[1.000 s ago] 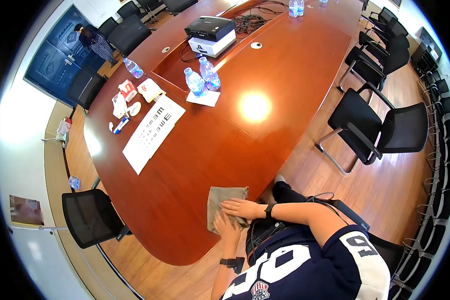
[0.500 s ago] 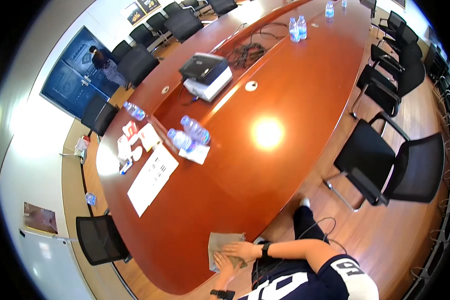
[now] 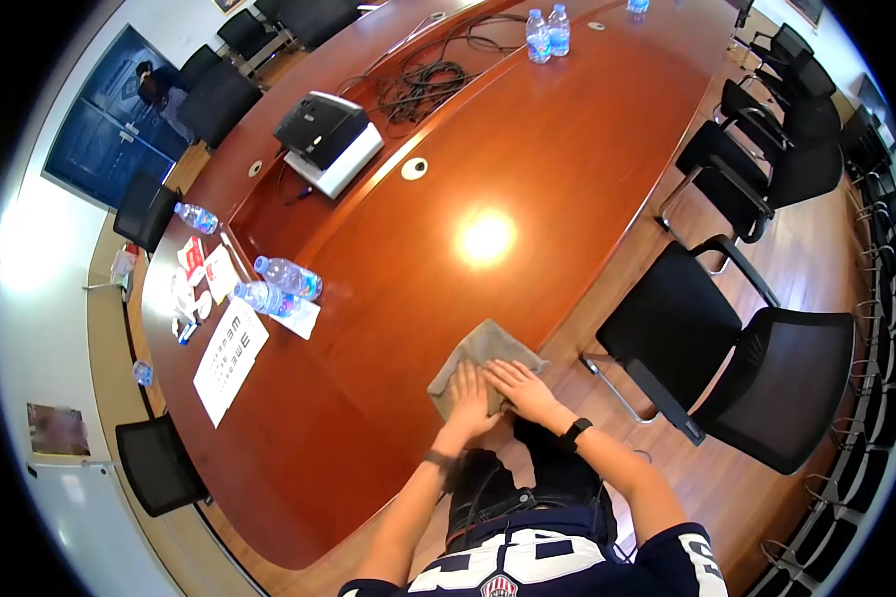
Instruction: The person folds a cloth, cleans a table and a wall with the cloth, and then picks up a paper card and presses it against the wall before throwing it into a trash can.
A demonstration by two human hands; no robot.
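Observation:
A greyish-brown cloth [image 3: 490, 344] lies on the red-brown table [image 3: 368, 398] close to its edge. Both hands rest on the cloth, side by side. My left hand [image 3: 470, 400] is flat on its lower left part, fingers stretched forward and slightly apart. Beside it, my right hand [image 3: 524, 390] presses on the lower right part with fingers spread. Neither hand grasps the cloth; the palms cover its near part.
Bottles [image 3: 289, 279] stand on paper at the left, near an eye chart [image 3: 231, 360], a red-and-white packet [image 3: 191, 259] and a marker [image 3: 187, 332]. A projector [image 3: 321, 129] sits further back beside cables [image 3: 423, 90]. Chairs [image 3: 672, 313] line the right; a person [image 3: 164, 99] stands by the blue door.
Both hands and the cloth have moved along the table edge, away from the rounded end. The cloth has turned. The camera view has shifted too.

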